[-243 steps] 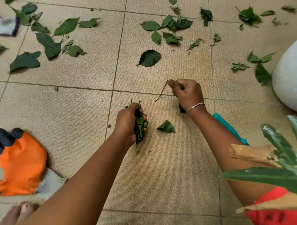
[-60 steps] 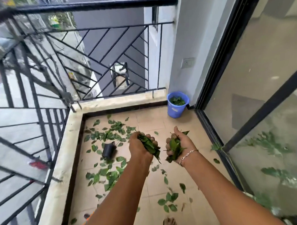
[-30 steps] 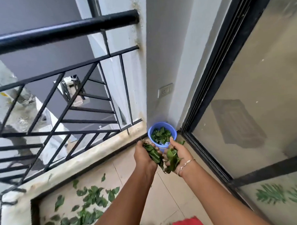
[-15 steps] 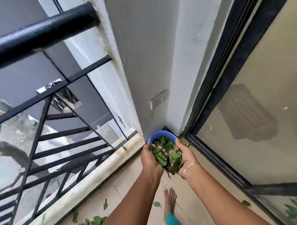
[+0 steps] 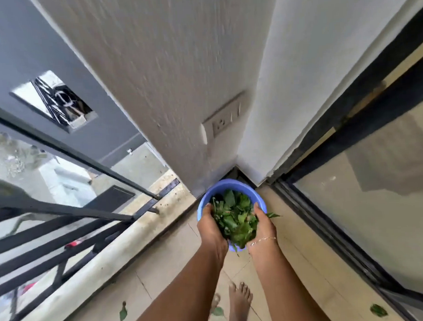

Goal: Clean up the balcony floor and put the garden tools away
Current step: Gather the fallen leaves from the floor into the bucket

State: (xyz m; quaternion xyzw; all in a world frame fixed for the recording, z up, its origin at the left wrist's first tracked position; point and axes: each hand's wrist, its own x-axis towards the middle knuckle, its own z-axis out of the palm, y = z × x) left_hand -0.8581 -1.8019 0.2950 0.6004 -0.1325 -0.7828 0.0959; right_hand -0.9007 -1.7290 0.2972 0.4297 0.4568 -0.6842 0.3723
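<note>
My left hand (image 5: 211,227) and right hand (image 5: 263,227), close together at lower centre, clasp a heap of leaves (image 5: 235,220) over the blue bucket (image 5: 231,183) in the wall corner, so nothing spills onto the floor (image 5: 162,271)

Blue bucket (image 5: 221,185), green leaves (image 5: 235,220), black railing (image 5: 62,210), beige floor tiles (image 5: 301,253)
</note>
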